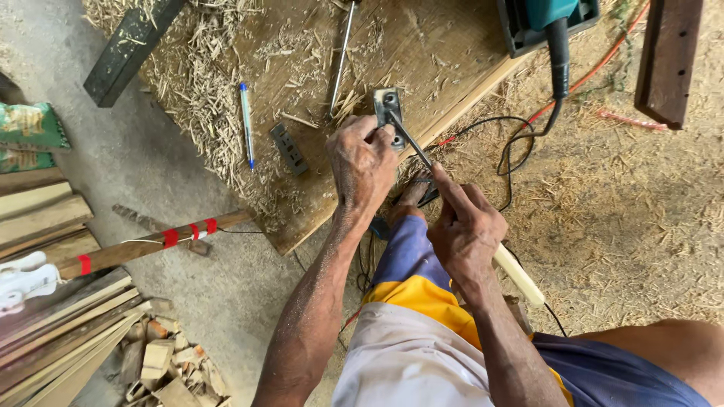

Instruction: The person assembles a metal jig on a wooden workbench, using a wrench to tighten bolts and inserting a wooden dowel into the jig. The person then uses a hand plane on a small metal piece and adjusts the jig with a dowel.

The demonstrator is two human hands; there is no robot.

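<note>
My left hand (362, 162) presses down on a small grey metal plate (387, 105) that lies near the edge of a wooden board (422, 53). My right hand (467, 230) grips a screwdriver (520, 275) with a pale handle. Its dark shaft runs up and left, and the tip meets the plate beside my left fingers. A second dark metal plate (289, 148) lies loose on the board to the left. A blue pen (246, 124) and a long thin metal rod (341, 60) also rest on the board among wood shavings.
A teal power tool (547, 22) with a black cord sits at the board's top right, next to orange and black cables. A dark wooden beam (667, 56) is at the far right. Wooden strips (53, 332), offcuts and a red-taped stick (143, 243) lie on the left.
</note>
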